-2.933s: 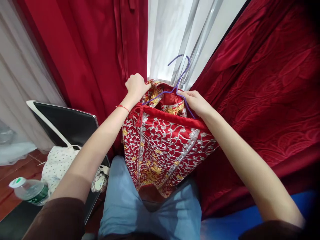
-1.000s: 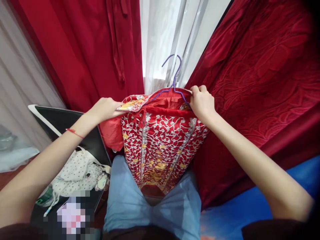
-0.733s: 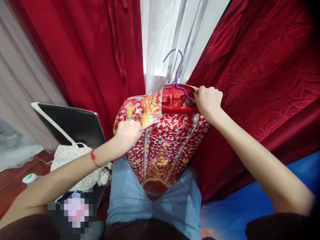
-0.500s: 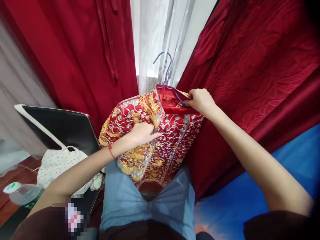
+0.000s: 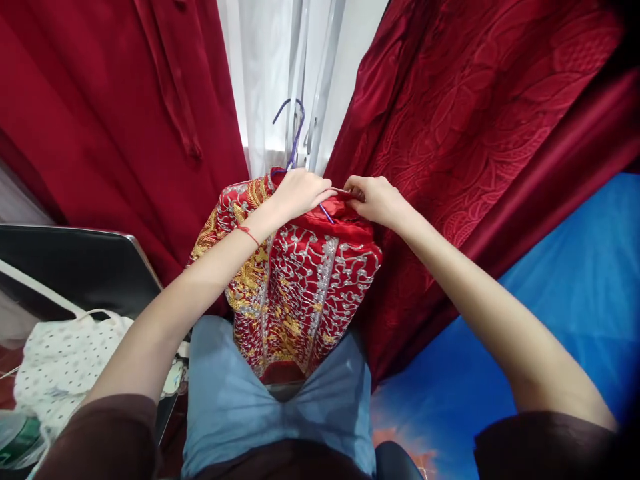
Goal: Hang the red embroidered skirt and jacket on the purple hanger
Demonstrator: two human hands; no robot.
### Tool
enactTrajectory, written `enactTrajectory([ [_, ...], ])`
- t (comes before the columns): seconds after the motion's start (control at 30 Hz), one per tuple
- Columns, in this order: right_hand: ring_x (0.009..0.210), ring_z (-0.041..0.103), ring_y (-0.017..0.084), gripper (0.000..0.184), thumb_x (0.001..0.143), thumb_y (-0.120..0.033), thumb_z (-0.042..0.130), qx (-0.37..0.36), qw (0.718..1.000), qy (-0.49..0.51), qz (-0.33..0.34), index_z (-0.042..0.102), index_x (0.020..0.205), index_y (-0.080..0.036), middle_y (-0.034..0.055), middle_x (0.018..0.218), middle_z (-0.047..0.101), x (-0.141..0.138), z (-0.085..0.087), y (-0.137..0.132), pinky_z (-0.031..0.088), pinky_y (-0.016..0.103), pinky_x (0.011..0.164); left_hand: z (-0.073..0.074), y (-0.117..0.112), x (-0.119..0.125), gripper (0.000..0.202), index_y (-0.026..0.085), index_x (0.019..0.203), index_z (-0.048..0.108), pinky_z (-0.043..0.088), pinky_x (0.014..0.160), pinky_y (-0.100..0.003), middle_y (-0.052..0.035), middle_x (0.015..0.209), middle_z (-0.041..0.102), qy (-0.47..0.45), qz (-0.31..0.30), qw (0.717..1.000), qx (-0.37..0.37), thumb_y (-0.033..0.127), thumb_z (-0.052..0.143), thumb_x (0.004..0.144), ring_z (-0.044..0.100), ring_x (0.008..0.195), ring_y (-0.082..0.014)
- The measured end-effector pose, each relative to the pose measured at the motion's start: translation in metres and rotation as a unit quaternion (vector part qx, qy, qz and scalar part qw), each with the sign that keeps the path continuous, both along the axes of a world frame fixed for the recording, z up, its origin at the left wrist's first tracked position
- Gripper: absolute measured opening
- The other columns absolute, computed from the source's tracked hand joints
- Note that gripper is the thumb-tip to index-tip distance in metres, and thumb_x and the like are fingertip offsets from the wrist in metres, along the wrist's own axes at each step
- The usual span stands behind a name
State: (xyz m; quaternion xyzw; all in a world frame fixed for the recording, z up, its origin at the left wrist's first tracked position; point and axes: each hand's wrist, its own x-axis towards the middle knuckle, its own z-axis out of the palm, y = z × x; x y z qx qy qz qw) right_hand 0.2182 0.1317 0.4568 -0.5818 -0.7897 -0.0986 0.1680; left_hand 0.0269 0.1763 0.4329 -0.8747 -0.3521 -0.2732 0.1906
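A red jacket (image 5: 300, 287) with gold and silver embroidery stands in front of my knees, with a purple hanger (image 5: 295, 137) in its neck opening. My left hand (image 5: 303, 192) lies across the neck opening, its thumb and fingers closed on the jacket's upper edge. Close to it on the right, my right hand (image 5: 376, 200) pinches the same edge near the shoulder. Red lining shows below the two hands, along with one slanting arm of the hanger. My left hand and wrist cover part of the collar.
Dark red curtains (image 5: 165, 120) hang on both sides of a white sheer curtain (image 5: 250, 80). At left are a black chair back (image 5: 75, 267), a dotted white bag (image 5: 65, 360) and a plastic bottle (image 5: 20, 437). Blue fabric (image 5: 560, 280) spreads at right.
My left hand has moved up and right from the embroidered front panel to the neck edge, beside my right hand. The view has shifted rightward, and the left front panel has fallen back.
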Motion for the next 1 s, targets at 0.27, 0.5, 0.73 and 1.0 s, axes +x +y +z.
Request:
enactTrajectory([
  [0.27,0.066,0.057,0.018,0.017,0.085,-0.025,0.057,0.009,0.994,0.087,-0.072,0.069,0.081,-0.013,0.0082,0.073,0.068,0.031,-0.042,-0.017,0.043,0.029,0.067,-0.011,0.007,-0.005,0.048,0.015,0.093,0.071,0.041,0.088,-0.040,-0.0103,0.084,0.071,-0.056,-0.049,0.997,0.026,0.043,0.033,0.102,0.065,0.085,-0.0235],
  [0.5,0.062,0.054,0.016,0.027,0.097,-0.029,0.041,0.267,0.944,0.194,-0.022,0.065,0.101,-0.019,0.0038,0.074,0.064,0.049,-0.046,-0.042,0.041,0.027,0.061,-0.007,0.007,-0.027,0.066,0.014,0.110,0.065,0.041,0.092,-0.041,-0.0116,0.103,0.069,-0.011,-0.148,0.989,0.015,0.072,0.063,0.078,0.062,0.100,-0.0285],
  [0.73,0.051,0.052,0.013,0.014,0.090,-0.035,0.059,0.183,0.978,0.101,-0.023,0.060,0.092,-0.021,-0.0008,0.065,0.061,0.056,-0.074,-0.082,0.036,0.023,0.054,-0.008,0.024,-0.017,0.055,0.019,0.086,0.068,0.040,0.088,-0.041,-0.0047,0.080,0.066,-0.006,-0.117,0.993,0.010,0.072,0.068,0.072,0.062,0.085,-0.0254],
  [1.0,0.067,0.063,0.021,0.023,0.096,-0.024,0.042,0.018,0.963,-0.057,-0.261,0.063,0.099,-0.014,0.0140,0.090,0.070,0.040,-0.116,-0.102,0.027,0.028,0.054,-0.018,0.029,0.001,0.048,0.017,0.089,0.071,0.039,0.094,-0.048,-0.0097,0.087,0.067,-0.045,-0.028,0.999,0.005,0.062,0.076,0.071,0.061,0.099,-0.0332],
])
